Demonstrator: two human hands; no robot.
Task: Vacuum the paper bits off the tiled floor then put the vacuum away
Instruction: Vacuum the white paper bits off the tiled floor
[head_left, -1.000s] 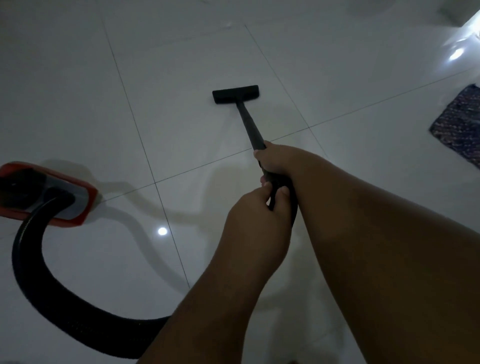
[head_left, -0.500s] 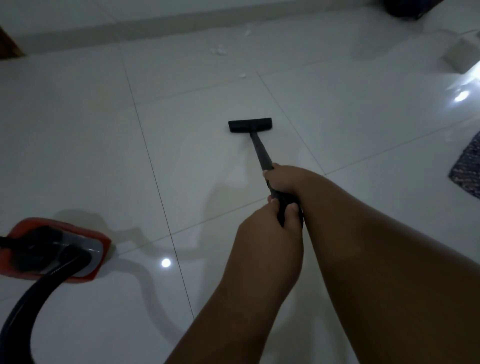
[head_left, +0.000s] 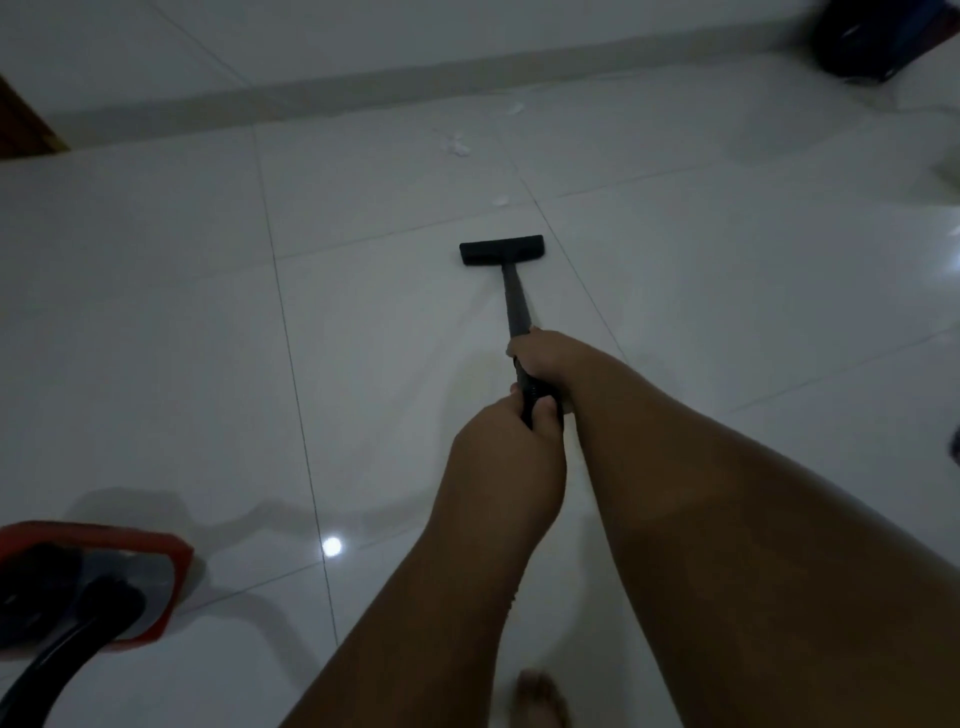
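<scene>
The vacuum wand (head_left: 517, 306) was found gripped in both hands. The right hand (head_left: 543, 358) was clamped round the tube further forward, and the left hand (head_left: 506, 447) was closed round the handle end directly behind it, the two hands all but touching. No gap between fingers and tube could be made out on either hand. The floor head (head_left: 502, 250) was seen resting on the tiled floor (head_left: 156, 364), well ahead of the fingers and in line with them. Paper bits (head_left: 460, 148) were noted beyond the head, further again from the fingers, with one bit near its far edge. The red vacuum body (head_left: 93, 582) was recorded on the floor well behind and to the left of the fingers, its hose (head_left: 57, 660) running out of view. The wand was judged rigid and light, and the head likely to glide readily on the glossy tiles, with most drag expected from the hose and body. The present hold on the upper tube was considered sound for steering. The paper was judged very light and liable to scatter under a hasty push. For stowing, a hold on the body itself was considered necessary, but no carry handle could be identified in the dim light.
</scene>
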